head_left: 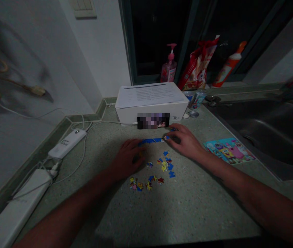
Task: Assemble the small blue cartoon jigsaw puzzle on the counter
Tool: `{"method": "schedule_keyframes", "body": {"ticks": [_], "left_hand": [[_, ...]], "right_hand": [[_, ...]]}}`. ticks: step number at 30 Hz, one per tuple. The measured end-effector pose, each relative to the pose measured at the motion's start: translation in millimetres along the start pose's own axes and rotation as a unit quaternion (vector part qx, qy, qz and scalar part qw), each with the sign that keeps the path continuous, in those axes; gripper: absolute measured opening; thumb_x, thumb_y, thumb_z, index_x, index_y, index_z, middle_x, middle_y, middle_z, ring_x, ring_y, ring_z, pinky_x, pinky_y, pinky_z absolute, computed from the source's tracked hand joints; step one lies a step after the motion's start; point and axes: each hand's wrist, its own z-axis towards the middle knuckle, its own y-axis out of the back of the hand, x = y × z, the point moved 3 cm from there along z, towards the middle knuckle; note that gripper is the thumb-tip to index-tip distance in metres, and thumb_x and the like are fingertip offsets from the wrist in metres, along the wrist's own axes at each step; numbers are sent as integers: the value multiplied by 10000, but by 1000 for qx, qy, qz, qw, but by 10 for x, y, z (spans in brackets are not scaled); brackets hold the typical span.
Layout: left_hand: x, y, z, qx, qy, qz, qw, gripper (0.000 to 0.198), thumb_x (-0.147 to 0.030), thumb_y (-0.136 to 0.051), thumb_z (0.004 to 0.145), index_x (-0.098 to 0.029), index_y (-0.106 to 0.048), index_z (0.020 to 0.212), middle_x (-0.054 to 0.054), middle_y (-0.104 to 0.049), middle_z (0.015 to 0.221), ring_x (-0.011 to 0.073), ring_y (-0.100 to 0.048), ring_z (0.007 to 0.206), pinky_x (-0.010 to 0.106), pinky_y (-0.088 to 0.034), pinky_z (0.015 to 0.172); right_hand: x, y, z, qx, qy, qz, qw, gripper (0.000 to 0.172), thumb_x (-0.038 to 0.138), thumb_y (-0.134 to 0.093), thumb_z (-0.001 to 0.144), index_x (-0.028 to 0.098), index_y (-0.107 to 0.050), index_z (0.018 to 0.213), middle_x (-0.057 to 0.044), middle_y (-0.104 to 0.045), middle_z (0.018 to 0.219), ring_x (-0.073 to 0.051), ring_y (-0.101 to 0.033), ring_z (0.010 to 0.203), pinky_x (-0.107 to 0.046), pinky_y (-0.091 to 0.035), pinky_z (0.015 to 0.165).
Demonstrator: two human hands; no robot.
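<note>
Blue puzzle strip (151,141) lies at frame centre; your left hand (129,156) and right hand (184,139) curl at its ends, grip indeterminable. Expect light, stiff material, probably weak-jointed; hold outer edges.

I count my two hands (185,140) — one phone (153,121); one white box (128,115); one sink (273,131); one red bag (199,65); two bottles (169,71); puzzle pieces (170,167) — too jumbled to number.

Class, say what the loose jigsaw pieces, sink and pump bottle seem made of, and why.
Loose jigsaw pieces: probably cardboard with a printed finish, looking thin and flat. Sink: likely satin metal, given its grey, softly shining surface. Pump bottle: seemingly smooth, translucent plastic, from its see-through pink body.
</note>
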Motion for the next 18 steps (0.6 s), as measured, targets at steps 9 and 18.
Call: {"method": "schedule_keyframes", "body": {"ticks": [9, 18], "left_hand": [[4, -14, -6, 12, -2, 0, 1000, 358, -325, -718, 957, -253, -731, 1307, 129, -635, 1536, 369, -552, 1446, 642, -427, 1241], [7, -34, -14, 14, -14, 22, 1000, 358, -304, -706, 968, -228, -711, 1318, 141, -636, 1526, 361, -562, 1429, 637, -447, 1228]], "right_hand": [[-60, -81, -16, 39, 10, -22, 999, 245, 306, -631, 1029, 179, -814, 1131, -211, -670, 1421, -400, -585, 1396, -685, -469, 1163], [-83, -119, -9, 45, 14, -32, 998, 249, 330, -614, 1050, 194, -798, 1151, -196, -675, 1414, -385, -580, 1401, -670, -463, 1167]]}}
